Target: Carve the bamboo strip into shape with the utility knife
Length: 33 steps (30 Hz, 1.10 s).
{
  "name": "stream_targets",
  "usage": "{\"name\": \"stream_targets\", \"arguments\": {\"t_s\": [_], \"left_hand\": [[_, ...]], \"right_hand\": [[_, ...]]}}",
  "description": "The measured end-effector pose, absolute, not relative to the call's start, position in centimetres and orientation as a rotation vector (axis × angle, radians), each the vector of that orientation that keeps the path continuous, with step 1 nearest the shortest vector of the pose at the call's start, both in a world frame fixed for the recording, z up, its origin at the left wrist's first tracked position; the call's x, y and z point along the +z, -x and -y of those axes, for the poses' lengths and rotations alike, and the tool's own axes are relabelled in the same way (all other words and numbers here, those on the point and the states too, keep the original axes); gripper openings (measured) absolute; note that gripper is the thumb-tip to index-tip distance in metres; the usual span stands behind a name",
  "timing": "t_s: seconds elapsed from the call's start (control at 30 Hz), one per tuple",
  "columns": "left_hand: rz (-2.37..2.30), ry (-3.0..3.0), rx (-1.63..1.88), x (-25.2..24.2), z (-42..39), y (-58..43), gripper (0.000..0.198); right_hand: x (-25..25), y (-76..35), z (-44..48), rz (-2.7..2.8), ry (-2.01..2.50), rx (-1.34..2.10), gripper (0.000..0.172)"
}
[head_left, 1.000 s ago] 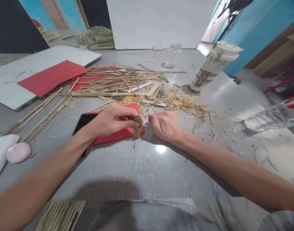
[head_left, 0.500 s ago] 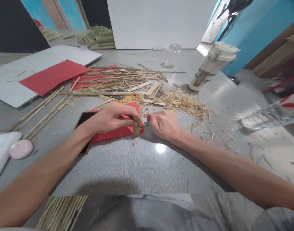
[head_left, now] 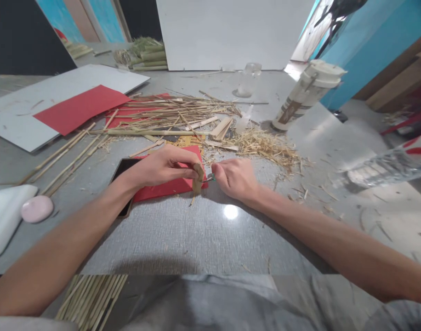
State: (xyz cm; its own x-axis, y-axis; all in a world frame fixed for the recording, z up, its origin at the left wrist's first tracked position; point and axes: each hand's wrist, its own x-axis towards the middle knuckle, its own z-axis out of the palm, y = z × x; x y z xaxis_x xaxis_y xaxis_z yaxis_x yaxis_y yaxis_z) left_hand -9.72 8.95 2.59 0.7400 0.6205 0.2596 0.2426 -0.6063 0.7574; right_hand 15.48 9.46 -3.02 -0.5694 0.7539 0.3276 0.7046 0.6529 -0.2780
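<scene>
Between the thumb and fingers of my left hand (head_left: 165,166) is a short, flat tan piece of straw (head_left: 197,185), held upright with a thin strip hanging below it. My right hand (head_left: 236,178) is closed in a fist around a small green-handled metal tool (head_left: 211,178). Its thin tip points left at the straw piece; whether they touch I cannot tell, and most of the handle is hidden in the fist. Under my left hand lies a red sheet (head_left: 151,192), partly over a dark phone (head_left: 119,172) near my wrist.
Many dry stalks (head_left: 155,112) lie across the table beyond my hands, beside a heap of shavings (head_left: 265,147). A small glue bottle (head_left: 244,120), a white tumbler (head_left: 305,94) and a clear plastic bottle (head_left: 386,165) stand or lie rightward. A pink oval object (head_left: 37,209) sits at left.
The view has shifted slightly, so the table things appear a little to the right. The straw piece is turned a little in my left hand; both hands keep their grips.
</scene>
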Motion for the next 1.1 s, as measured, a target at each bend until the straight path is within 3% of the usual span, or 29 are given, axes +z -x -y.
{"name": "stream_targets", "arguments": {"t_s": [0.53, 0.83, 1.1], "left_hand": [[-0.631, -2.167, 0.659, 2.5, -8.85, 9.81, 0.028], [-0.644, -2.143, 0.62, 2.92, -8.45, 9.61, 0.019], [-0.585, -2.138, 0.669, 2.23, -8.87, 9.56, 0.024]], "right_hand": [[-2.75, -15.26, -9.07, 2.496, 1.184, 0.111, 0.071], [-2.66, -15.11, -9.02, 2.52, 1.234, 0.068, 0.074], [-2.63, -15.08, -8.96, 2.582, 1.246, -0.001, 0.07]]}}
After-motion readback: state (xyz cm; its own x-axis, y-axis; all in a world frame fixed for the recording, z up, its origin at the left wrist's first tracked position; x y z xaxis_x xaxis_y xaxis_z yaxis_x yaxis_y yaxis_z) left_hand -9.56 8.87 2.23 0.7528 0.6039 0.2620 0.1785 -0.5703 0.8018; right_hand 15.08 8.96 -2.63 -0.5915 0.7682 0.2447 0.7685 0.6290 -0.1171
